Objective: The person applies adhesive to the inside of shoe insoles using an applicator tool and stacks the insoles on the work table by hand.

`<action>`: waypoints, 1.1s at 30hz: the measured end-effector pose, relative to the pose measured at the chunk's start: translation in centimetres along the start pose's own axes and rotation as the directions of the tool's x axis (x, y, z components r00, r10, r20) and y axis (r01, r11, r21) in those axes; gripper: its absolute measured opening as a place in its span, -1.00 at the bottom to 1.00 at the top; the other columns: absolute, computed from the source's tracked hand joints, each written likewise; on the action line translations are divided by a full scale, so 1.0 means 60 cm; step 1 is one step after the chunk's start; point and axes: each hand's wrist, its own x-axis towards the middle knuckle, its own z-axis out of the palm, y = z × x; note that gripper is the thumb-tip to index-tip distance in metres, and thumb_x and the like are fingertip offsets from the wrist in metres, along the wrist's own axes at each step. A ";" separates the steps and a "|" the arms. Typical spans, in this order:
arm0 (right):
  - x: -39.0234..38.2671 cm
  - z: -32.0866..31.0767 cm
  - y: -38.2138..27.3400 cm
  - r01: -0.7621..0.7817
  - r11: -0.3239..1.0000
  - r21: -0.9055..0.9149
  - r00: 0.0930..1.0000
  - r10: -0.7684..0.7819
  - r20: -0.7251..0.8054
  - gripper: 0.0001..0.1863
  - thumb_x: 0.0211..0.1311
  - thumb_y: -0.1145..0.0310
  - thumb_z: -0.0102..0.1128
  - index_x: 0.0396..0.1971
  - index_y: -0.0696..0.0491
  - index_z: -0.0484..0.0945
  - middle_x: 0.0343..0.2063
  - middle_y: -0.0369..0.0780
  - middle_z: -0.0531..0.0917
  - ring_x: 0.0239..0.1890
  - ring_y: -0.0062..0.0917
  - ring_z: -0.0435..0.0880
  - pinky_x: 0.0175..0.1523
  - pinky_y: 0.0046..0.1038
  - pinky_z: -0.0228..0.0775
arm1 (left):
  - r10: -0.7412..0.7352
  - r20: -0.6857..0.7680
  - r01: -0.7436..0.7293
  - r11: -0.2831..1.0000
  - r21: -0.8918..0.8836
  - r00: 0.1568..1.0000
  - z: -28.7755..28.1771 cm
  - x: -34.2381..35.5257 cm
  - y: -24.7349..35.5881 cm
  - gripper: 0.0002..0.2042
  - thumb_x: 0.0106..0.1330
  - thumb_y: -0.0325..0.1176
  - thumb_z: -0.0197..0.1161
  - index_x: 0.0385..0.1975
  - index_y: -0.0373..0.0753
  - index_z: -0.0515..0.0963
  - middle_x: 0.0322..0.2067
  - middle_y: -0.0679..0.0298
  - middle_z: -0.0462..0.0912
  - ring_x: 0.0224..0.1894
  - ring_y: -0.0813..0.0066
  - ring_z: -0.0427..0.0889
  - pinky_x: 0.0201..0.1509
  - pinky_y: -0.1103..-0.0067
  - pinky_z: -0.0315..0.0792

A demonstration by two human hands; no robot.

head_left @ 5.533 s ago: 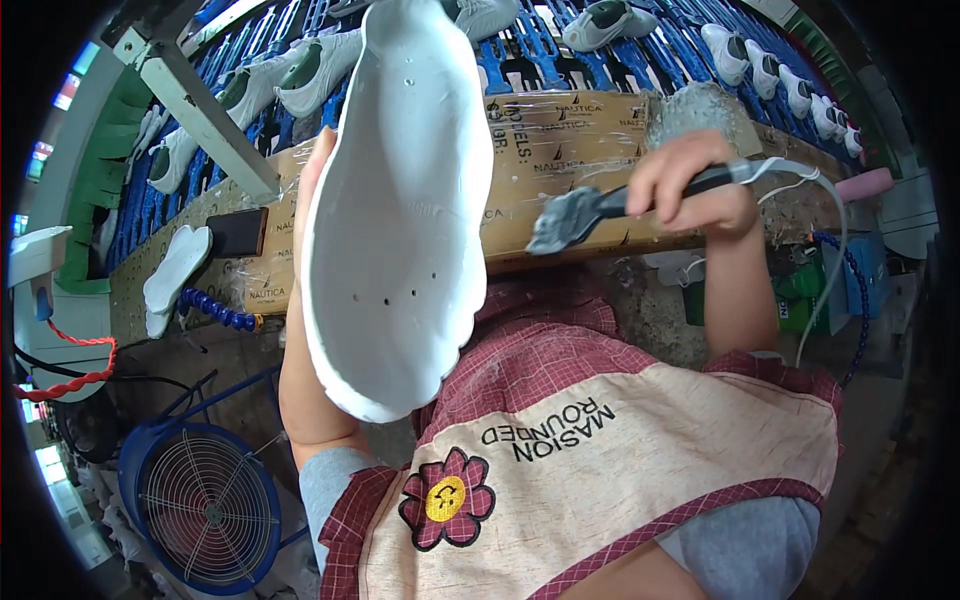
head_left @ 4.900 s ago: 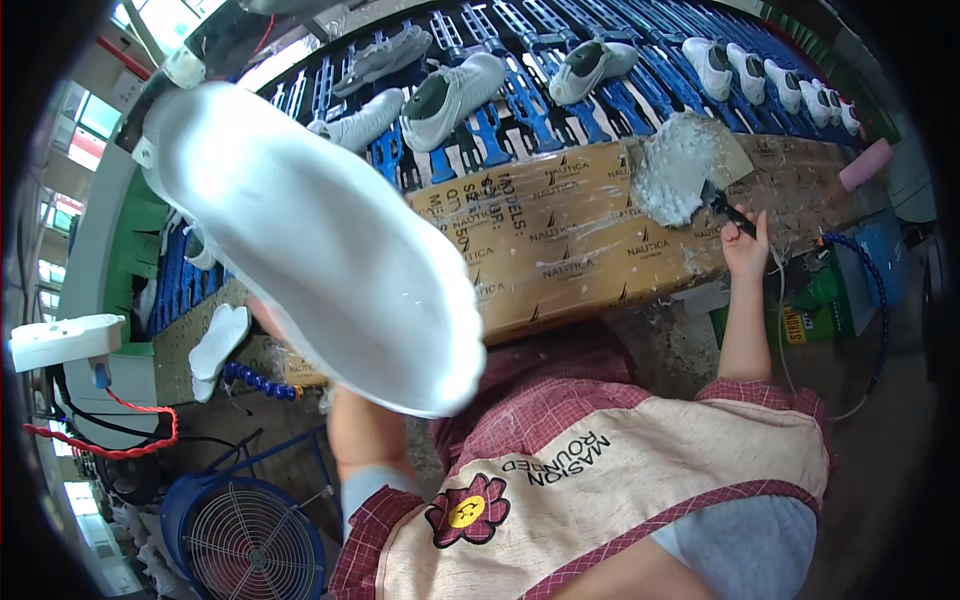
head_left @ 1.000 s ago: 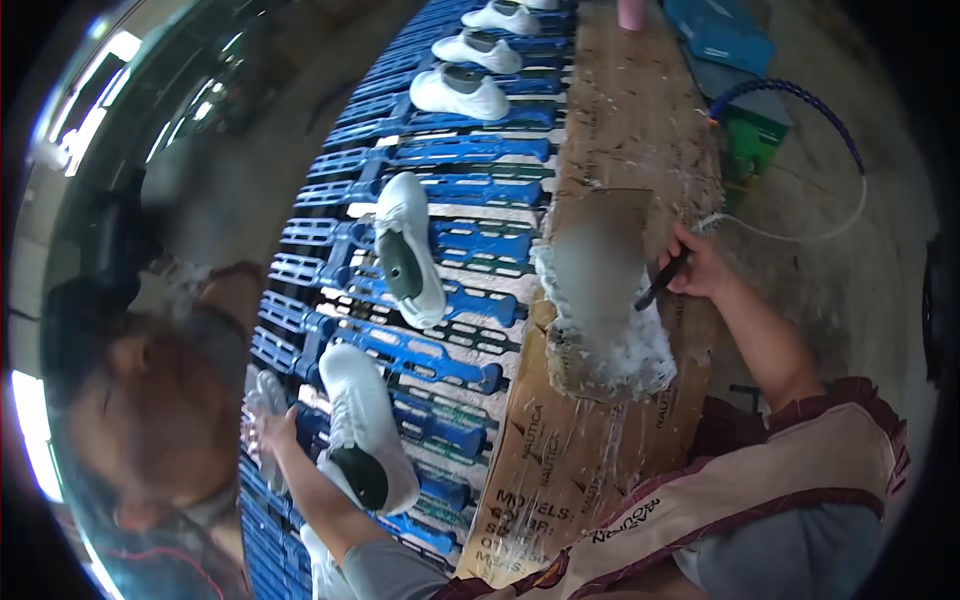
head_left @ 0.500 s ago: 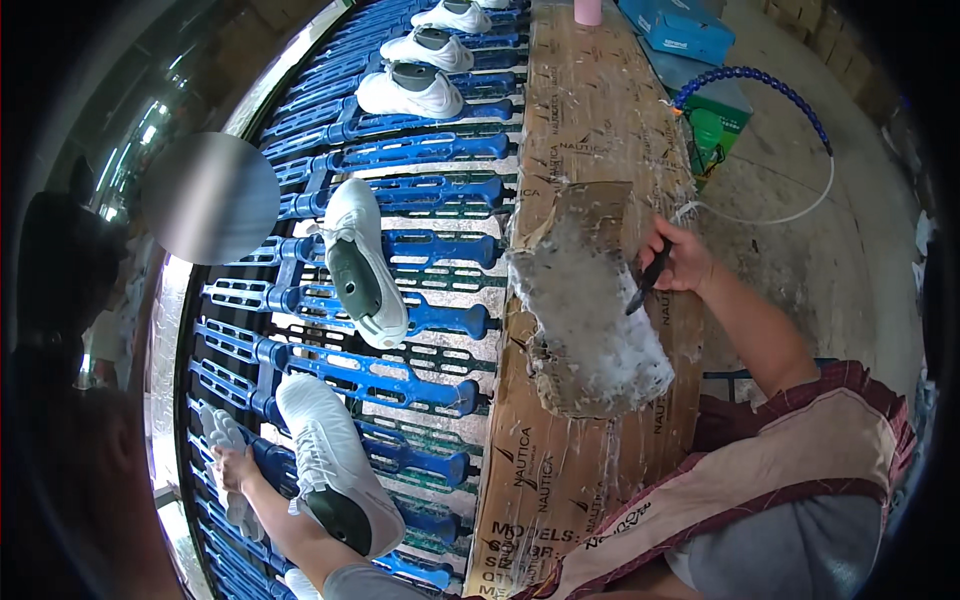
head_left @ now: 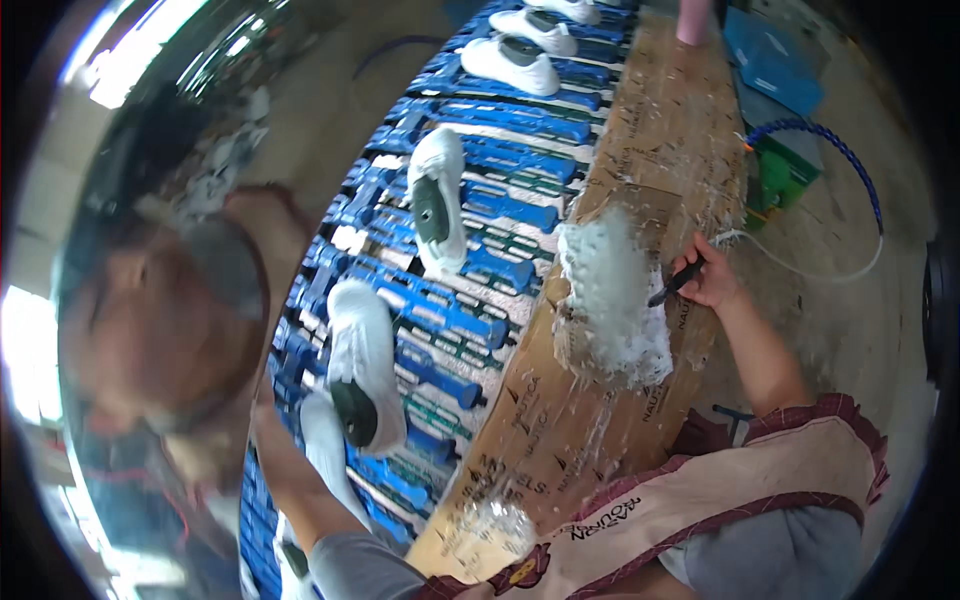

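My right hand (head_left: 708,278) grips a black-handled brush (head_left: 672,284), its end at the mass of white-grey paste (head_left: 610,300) on a cardboard piece atop the long cardboard strip. My left hand (head_left: 268,430) reaches to the left edge of the blue slatted conveyor (head_left: 510,206), its fingers hidden or blurred at the shiny panel's edge. Beside it, white shoes with dark green inners (head_left: 357,360) lie on the slats; another white shoe (head_left: 436,195) sits farther along.
More white shoes (head_left: 508,66) line the far conveyor. A reflective panel (head_left: 120,260) with a person's reflection borders the left. A pink cylinder (head_left: 692,20), blue box (head_left: 770,65), green box (head_left: 775,180) and blue jointed hose (head_left: 830,135) are at the upper right.
Since the oldest frames, my view has turned along the conveyor and the raised white sole has left sight. In the last half second, the grey piece at my left hand has become hidden.
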 end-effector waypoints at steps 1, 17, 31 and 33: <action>-0.013 0.004 0.000 0.002 1.000 -0.001 1.000 -0.002 -0.010 -0.48 0.70 -0.11 0.00 -0.36 -0.05 0.67 -0.20 -0.08 0.82 -0.61 -0.40 0.54 -0.48 -0.36 0.37 | 0.025 -0.070 -0.023 0.999 0.024 0.997 -0.053 -0.036 0.010 -0.69 0.50 -0.31 0.21 0.17 -0.15 0.41 -0.21 0.14 0.76 -0.34 0.02 0.83 -0.24 0.12 0.74; -0.170 -0.042 0.002 -0.048 0.998 0.027 0.994 0.045 0.101 -0.56 0.66 -0.02 0.16 -0.33 0.00 0.71 -0.09 -0.14 0.81 -0.57 -0.44 0.49 -0.43 -0.42 0.35 | -0.093 0.266 0.190 0.911 -0.367 0.960 -0.862 -1.042 0.108 -0.41 0.21 0.00 0.56 0.07 -0.24 0.48 -0.33 0.15 0.71 -0.44 0.06 0.74 -0.32 0.20 0.62; -0.180 -0.099 0.018 -0.013 0.998 -0.057 0.956 0.029 0.292 -0.56 0.68 0.00 0.12 -0.25 0.02 0.75 0.05 -0.13 0.81 -0.45 -0.46 0.49 -0.30 -0.41 0.32 | 0.527 0.127 -0.387 0.747 -0.540 0.840 -0.738 -1.120 0.127 -0.28 0.10 -0.53 0.35 0.39 0.05 0.59 0.30 0.15 0.64 0.46 0.04 0.44 0.50 -0.09 0.32; -0.176 -0.104 0.025 0.003 0.998 -0.063 0.954 0.016 0.300 -0.56 0.68 0.00 0.11 -0.24 0.03 0.76 0.05 -0.13 0.80 -0.44 -0.47 0.50 -0.30 -0.41 0.32 | 0.580 0.174 -0.410 0.728 -0.550 0.796 -0.722 -1.092 0.126 -0.27 0.10 -0.44 0.46 0.40 0.06 0.59 0.28 0.19 0.65 0.47 0.06 0.41 0.56 -0.16 0.19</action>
